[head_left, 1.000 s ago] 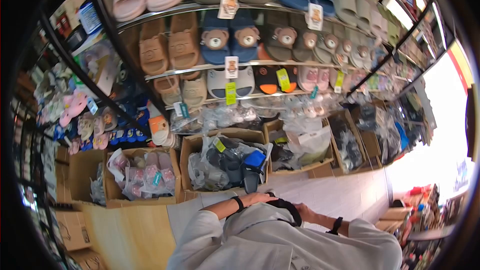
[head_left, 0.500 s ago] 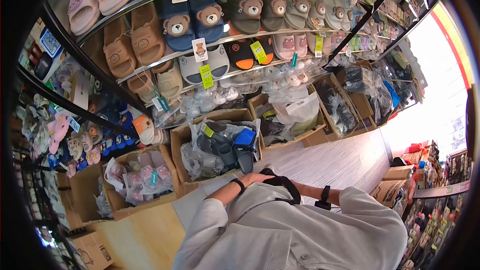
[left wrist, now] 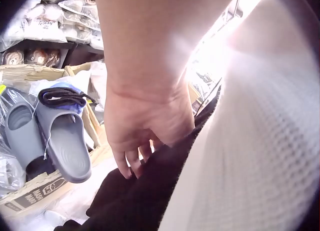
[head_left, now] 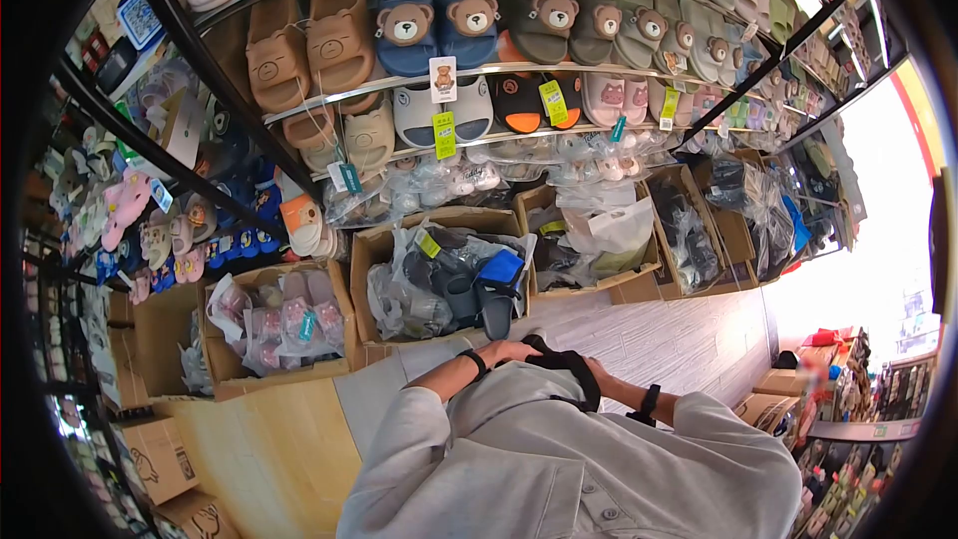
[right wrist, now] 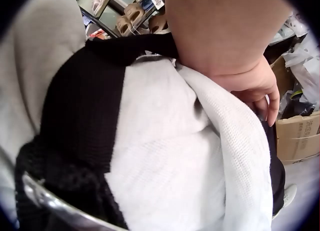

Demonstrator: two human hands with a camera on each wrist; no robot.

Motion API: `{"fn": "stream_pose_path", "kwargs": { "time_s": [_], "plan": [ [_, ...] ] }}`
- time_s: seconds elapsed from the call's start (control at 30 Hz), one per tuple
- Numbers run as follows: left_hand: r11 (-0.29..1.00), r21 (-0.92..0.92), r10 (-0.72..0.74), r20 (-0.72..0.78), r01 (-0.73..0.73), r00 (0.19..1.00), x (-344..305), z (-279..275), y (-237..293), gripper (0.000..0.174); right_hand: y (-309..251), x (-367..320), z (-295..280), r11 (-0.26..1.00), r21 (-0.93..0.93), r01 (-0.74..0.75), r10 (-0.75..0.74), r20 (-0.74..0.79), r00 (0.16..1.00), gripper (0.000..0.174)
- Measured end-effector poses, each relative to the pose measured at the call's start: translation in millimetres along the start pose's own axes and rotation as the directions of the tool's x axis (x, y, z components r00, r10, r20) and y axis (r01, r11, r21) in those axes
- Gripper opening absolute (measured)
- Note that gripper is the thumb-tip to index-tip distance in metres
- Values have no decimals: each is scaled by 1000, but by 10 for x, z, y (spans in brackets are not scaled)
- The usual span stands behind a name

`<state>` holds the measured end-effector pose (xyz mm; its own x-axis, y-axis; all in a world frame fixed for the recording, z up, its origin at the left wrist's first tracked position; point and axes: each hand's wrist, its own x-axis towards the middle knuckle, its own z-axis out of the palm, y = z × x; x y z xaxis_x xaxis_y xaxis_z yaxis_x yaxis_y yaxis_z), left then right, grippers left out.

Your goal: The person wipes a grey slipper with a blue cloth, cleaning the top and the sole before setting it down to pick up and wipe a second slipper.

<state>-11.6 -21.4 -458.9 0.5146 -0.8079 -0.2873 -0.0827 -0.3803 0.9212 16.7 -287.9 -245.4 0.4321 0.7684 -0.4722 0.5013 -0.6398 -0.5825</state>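
Note:
At the waist of the light grey shirt (head_left: 499, 459), the left hand (head_left: 506, 351) lies beside black cloth (head_left: 564, 361). In the left wrist view that hand (left wrist: 147, 121) rests against dark cloth (left wrist: 135, 201), its fingers loosely extended and bent a little, with nothing seen gripped. On the other side of the waist is the right hand (head_left: 597, 372), partly hidden by the shirt. The right wrist view shows this hand (right wrist: 257, 88) with relaxed fingers hanging over the shirt's edge near dark cloth; its palm side is partly hidden.
Cardboard boxes stand on the floor ahead, one holding grey slippers (head_left: 462, 299) and plastic bags, another pink slippers (head_left: 297, 324). Above them rise shelves of slippers with bear faces (head_left: 407, 28). Black rack posts slant at left. Pale floor (head_left: 589, 329) lies between person and boxes.
The head view has swung one way and back, shifting shelves and boxes in the picture. Both hands remain at the waist.

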Motion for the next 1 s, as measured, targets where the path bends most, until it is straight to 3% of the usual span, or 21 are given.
{"fn": "stream_pose_path", "kwargs": {
  "time_s": [0.13,0.2,0.27,0.33,0.37,0.43,0.53,0.6,0.7,0.83,1.0],
  "plan": [
    [992,55,-117,9,116,993,75,-3,-12,61,-154,-124,-200,962,274,-11,52,-142,989,41],
    [976,57,-212,4,211,977,-28,-96,226,61,-184,-121,-363,990,134,-43,52,-61,997,38],
    [943,26,-332,26,331,943,-253,-309,732,61,-170,-201,-434,995,89,33,-24,-101,995,35],
    [966,56,-253,20,251,967,-71,-200,408,64,-142,-311,-470,969,121,215,-176,-269,947,32],
    [975,71,-212,21,210,977,13,-133,281,65,-221,-355,-569,996,75,49,-38,-142,989,34],
    [977,59,-207,3,206,978,-66,-142,373,68,-478,-428,-915,963,-78,-259,265,87,960,37],
    [984,51,-172,23,171,985,-95,-193,419,72,-187,-660,-1065,904,197,-379,299,341,891,65],
    [984,42,-172,44,171,984,-107,-189,409,74,-44,-820,-1041,776,408,-481,261,487,833,77],
    [979,12,-201,42,201,979,-103,-128,399,73,8,-943,-976,717,509,-476,171,534,828,76],
    [981,11,-196,13,196,981,-112,-89,397,71,145,-982,-794,682,604,-412,106,476,873,72],
    [977,16,-214,-15,214,977,-111,-104,464,70,192,-878,-694,668,599,-442,135,487,863,68]
  ]
}}
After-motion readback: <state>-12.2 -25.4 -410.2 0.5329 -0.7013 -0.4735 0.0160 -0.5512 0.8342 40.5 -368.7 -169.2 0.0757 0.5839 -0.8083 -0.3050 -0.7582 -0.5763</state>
